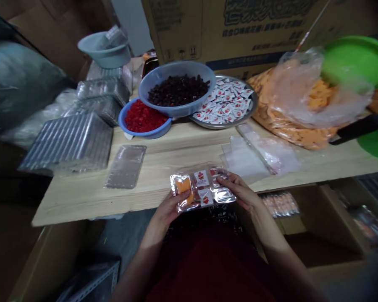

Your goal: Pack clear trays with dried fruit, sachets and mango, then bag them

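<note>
Since the clear blister tray [203,189] looks light, thin-walled and slippery, edges are the safe hold: left hand [171,212] and right hand [239,191] have fingers closed on its 2 short sides, tray held just over the table [82,201] edge.

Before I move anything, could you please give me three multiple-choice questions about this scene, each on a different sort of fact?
1. Where is the dark dried fruit?
A) On the steel tray
B) In the large blue bowl
C) In the plastic bag

2. What colour are the diced pieces in the small blue bowl?
A) Green
B) Orange
C) Red

3. What state is the clear plastic compartment tray in?
A) Lying on the table
B) Held in both hands
C) Sitting inside a bowl

Answers:
1: B, the fruit lies in that bowl.
2: C, the pieces show red.
3: B, the left hand and right hand grip its sides.
</note>
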